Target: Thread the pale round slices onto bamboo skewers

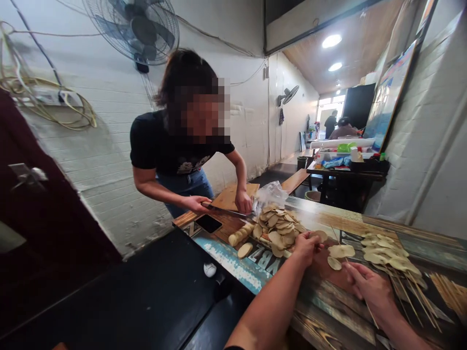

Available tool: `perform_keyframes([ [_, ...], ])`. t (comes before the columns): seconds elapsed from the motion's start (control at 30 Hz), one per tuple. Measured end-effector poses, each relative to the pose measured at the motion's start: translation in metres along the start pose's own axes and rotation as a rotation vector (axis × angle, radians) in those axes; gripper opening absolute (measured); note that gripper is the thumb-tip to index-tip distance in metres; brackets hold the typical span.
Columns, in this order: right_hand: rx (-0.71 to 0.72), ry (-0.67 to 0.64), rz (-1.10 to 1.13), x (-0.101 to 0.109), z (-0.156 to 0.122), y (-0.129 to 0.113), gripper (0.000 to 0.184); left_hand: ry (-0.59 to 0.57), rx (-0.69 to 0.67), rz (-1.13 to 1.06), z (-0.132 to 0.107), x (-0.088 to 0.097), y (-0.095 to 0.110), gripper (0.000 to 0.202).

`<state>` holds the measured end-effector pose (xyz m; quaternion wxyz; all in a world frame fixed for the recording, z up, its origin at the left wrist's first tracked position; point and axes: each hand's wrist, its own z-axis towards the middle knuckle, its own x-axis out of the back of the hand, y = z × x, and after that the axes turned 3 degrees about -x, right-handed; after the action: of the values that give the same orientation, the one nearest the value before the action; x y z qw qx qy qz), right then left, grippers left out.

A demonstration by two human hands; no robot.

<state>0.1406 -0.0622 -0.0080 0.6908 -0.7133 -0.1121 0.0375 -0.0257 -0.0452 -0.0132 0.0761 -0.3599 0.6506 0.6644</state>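
Observation:
My left hand [305, 247] reaches to the edge of a heap of pale potato slices [278, 227] on the wooden table [328, 301], its fingers closed in a pinch on a slice. My right hand [368, 288] rests on the table, fingers closed round a thin bamboo skewer [371, 315]. Two loose slices [340, 254] lie between my hands. Several skewers threaded with slices [387, 255] lie to the right.
Across the table a person in a black shirt holds a long knife [228, 211] over a cutting board [229, 197], beside a plastic bag [270, 194]. A phone [208, 223] lies near the table corner. A bench [296, 181] and a cluttered table [346, 165] stand behind.

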Motion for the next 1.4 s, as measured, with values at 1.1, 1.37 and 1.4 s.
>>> perform_keyframes([
  [1.1, 0.003, -0.013, -0.033, 0.001, 0.002, -0.002, 0.042, 0.052, 0.066, -0.150, -0.004, 0.001, 0.006, 0.027],
  [1.37, -0.015, -0.023, -0.004, 0.003, 0.008, 0.010, 0.042, 0.091, 0.075, -0.155, -0.005, 0.000, 0.008, 0.020],
  [1.4, -0.012, -0.022, -0.005, 0.003, 0.009, 0.011, 0.043, 0.093, 0.073, -0.151, -0.005, 0.000, 0.008, 0.020],
])
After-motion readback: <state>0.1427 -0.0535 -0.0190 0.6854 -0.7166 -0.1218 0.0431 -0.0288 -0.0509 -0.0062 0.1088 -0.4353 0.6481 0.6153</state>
